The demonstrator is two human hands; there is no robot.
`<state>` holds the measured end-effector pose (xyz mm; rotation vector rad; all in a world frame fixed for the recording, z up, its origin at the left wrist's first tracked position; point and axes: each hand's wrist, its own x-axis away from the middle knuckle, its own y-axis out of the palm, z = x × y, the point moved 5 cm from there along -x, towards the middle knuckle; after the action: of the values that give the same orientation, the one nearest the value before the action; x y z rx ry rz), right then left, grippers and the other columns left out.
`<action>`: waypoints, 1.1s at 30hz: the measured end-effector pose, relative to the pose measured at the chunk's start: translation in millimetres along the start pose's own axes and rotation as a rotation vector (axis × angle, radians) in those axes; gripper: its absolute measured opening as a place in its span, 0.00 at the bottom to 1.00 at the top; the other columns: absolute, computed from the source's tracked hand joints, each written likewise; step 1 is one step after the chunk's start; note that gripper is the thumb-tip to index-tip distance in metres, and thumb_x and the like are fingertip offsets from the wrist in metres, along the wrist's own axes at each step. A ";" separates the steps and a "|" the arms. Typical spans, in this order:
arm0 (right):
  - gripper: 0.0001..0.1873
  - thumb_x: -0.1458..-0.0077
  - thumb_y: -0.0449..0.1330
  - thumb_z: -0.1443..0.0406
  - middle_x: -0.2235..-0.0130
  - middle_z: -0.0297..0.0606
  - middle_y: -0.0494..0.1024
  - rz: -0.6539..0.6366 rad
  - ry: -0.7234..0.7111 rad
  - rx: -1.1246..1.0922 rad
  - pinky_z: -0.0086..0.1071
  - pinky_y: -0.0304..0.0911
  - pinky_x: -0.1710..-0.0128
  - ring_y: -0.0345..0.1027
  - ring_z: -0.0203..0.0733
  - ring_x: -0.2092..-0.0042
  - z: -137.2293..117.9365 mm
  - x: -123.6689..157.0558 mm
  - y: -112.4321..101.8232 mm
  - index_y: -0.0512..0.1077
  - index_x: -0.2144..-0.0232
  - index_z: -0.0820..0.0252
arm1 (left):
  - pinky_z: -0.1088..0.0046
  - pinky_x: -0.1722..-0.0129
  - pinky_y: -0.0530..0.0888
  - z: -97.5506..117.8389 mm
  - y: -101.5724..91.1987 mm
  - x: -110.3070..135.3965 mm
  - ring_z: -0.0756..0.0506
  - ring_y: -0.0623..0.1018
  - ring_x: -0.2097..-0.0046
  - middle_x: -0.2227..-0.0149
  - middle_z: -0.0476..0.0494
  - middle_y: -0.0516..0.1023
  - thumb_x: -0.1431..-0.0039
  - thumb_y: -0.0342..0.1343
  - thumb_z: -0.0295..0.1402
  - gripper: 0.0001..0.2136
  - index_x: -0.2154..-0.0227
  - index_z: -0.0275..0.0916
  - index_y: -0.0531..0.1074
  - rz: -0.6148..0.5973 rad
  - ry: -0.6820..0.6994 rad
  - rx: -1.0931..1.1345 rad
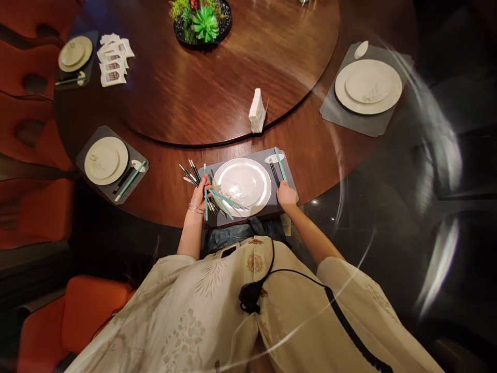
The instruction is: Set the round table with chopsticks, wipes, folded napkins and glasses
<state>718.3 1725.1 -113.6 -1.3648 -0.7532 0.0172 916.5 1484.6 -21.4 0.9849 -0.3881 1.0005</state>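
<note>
My left hand [200,192] is closed round a loose bundle of black and turquoise chopsticks [225,200], which fan out over the left side of a placemat [229,221]. Stacked white plates [243,181] lie on that grey mat. At the mat's right side, my right hand [287,195] is closed at the lower ends of a turquoise pair of chopsticks [280,165] and a black pair [274,172]. Their upper ends lie at a small white chopstick rest [269,158]. My right fingertips are partly hidden, so which pair they grip is unclear.
A napkin holder [257,111] stands on the turntable's edge, with a succulent planter [202,23] farther back. A left setting has plates [105,160] and chopsticks [131,181]. Plates [368,87] and a white rest [361,49] lie right. White packets [113,59] and orange chairs [37,212] are left.
</note>
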 end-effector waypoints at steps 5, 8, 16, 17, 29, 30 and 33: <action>0.15 0.35 0.46 0.64 0.54 0.58 0.75 0.023 0.028 -0.027 0.33 0.65 0.60 0.74 0.49 0.55 2.1 1.3 1.4 0.63 0.50 0.67 | 0.88 0.88 0.55 -4.7 -1.5 1.0 0.62 0.65 0.81 0.77 0.60 0.60 0.44 0.63 0.28 0.09 0.62 0.37 0.70 -0.019 0.001 -0.004; 0.15 0.35 0.46 0.64 0.55 0.57 0.75 0.035 0.027 -0.029 0.33 0.65 0.61 0.74 0.48 0.56 1.8 1.3 3.4 0.63 0.51 0.67 | 0.88 0.88 0.55 -6.6 -4.0 -0.1 0.62 0.65 0.81 0.77 0.60 0.61 0.45 0.64 0.28 0.10 0.62 0.36 0.70 -0.025 0.000 -0.013; 0.15 0.35 0.47 0.63 0.54 0.57 0.75 0.025 0.010 -0.029 0.33 0.63 0.61 0.74 0.48 0.55 2.1 1.3 7.3 0.63 0.51 0.67 | 0.89 0.88 0.54 -10.3 -3.9 -0.1 0.62 0.65 0.81 0.77 0.59 0.61 0.43 0.62 0.28 0.08 0.62 0.36 0.70 -0.021 -0.008 -0.007; 0.15 0.35 0.48 0.63 0.54 0.57 0.75 0.023 0.007 -0.036 0.32 0.63 0.60 0.74 0.48 0.55 1.2 1.6 7.4 0.63 0.51 0.67 | 0.89 0.89 0.54 -11.2 -2.9 -0.1 0.62 0.65 0.81 0.77 0.59 0.61 0.43 0.61 0.28 0.07 0.62 0.36 0.70 -0.022 -0.009 -0.004; 0.17 0.36 0.47 0.59 0.62 0.43 0.78 0.159 0.202 -0.863 0.30 0.62 0.64 0.71 0.39 0.66 98.1 4.9 -45.1 0.70 0.55 0.63 | 0.89 0.88 0.52 -61.8 48.9 3.9 0.61 0.63 0.81 0.78 0.57 0.61 0.49 0.66 0.29 0.09 0.66 0.34 0.74 -0.073 0.015 -0.235; 0.17 0.38 0.49 0.59 0.64 0.41 0.78 0.087 0.155 -0.995 0.28 0.62 0.67 0.69 0.37 0.69 101.0 6.9 -46.4 0.70 0.56 0.63 | 0.88 0.88 0.52 -74.0 63.0 2.1 0.60 0.63 0.80 0.78 0.56 0.62 0.49 0.66 0.30 0.09 0.66 0.34 0.75 -0.109 0.005 -0.271; 0.17 0.42 0.53 0.56 0.66 0.37 0.76 -0.128 0.002 -1.338 0.25 0.60 0.73 0.67 0.32 0.72 100.4 14.8 -54.9 0.72 0.58 0.63 | 0.87 0.86 0.53 -121.2 118.7 -5.3 0.59 0.67 0.78 0.76 0.52 0.68 0.51 0.67 0.31 0.11 0.65 0.33 0.77 -0.265 -0.052 -0.405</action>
<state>657.8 1805.5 -57.1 -2.5551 -0.8684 -0.7002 796.1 1604.0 -29.0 0.6742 -0.4683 0.6246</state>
